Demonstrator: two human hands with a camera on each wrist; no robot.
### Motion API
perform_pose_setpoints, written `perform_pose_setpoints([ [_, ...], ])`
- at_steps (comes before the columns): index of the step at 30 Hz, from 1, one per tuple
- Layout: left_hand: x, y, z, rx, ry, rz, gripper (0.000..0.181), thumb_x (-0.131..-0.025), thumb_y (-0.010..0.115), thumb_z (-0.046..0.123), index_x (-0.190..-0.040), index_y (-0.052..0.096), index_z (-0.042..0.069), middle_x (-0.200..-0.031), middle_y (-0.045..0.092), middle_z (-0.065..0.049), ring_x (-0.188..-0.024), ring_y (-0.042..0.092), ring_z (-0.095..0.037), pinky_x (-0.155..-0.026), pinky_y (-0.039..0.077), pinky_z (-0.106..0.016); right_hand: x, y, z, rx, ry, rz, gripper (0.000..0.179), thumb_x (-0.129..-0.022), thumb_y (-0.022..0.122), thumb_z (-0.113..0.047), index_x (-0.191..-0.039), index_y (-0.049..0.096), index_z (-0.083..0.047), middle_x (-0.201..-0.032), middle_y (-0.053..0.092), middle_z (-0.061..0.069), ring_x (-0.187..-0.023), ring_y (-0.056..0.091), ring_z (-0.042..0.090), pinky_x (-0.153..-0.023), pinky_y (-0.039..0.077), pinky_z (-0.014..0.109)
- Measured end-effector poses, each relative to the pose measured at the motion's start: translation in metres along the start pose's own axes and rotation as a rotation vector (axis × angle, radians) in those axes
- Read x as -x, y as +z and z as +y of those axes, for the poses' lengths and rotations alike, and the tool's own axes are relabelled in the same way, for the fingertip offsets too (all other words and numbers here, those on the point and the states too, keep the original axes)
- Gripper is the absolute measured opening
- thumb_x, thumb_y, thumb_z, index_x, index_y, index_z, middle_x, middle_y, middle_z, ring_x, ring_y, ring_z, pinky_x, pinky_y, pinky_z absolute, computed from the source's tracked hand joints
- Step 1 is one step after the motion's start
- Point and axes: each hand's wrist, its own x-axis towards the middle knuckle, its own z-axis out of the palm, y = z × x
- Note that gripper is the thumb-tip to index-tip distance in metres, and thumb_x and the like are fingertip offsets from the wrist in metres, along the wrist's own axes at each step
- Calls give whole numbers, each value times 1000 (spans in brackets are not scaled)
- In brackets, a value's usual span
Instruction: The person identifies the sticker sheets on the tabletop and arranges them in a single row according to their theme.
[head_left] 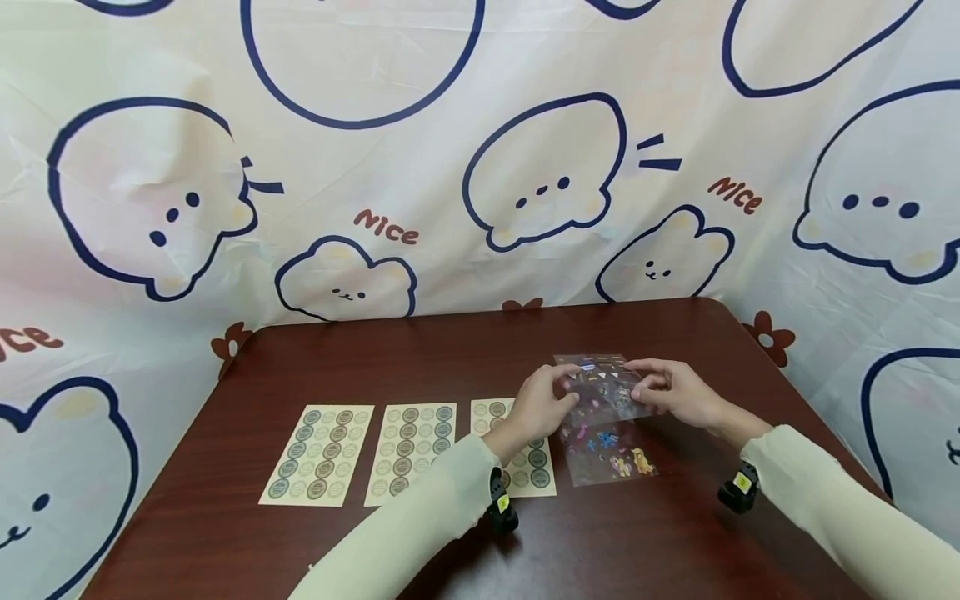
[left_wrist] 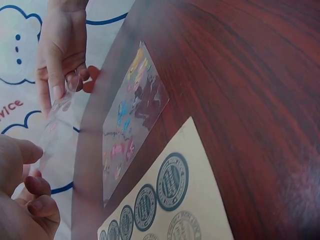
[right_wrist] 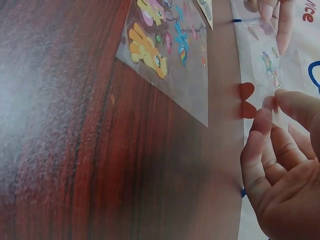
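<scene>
A clear sticker sheet (head_left: 606, 393) with small coloured figures is held up between both hands. My left hand (head_left: 536, 406) pinches its left edge, and my right hand (head_left: 678, 393) pinches the right edge between thumb and fingers. Below it, a second clear sticker sheet (head_left: 596, 458) lies flat on the table. Its pony figures, orange, blue and pink, show clearly in the right wrist view, where the lying sheet (right_wrist: 177, 75) is near the top. In the left wrist view the raised sheet (left_wrist: 59, 112) appears nearly edge-on, above the table.
Three cream sheets of round stickers lie in a row: a left one (head_left: 317, 456), a middle one (head_left: 405, 450) and a right one (head_left: 538, 475). My left hand and forearm partly cover the right one. A patterned cloth (head_left: 450, 167) hangs behind the brown table (head_left: 360, 358).
</scene>
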Motion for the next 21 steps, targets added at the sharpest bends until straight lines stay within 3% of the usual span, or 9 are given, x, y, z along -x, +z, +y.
perform_pose_setpoints([
  [21,6,17,4,22,-5,-15,42,-97,66,12,-138,62,17,-100,58,1,-49,36,-4,-49,32,-19,14,-5,6,4,15,-1,54,-98,66,-17,-145,48,3,-98,76,17,-73,61,14,-64,54,29],
])
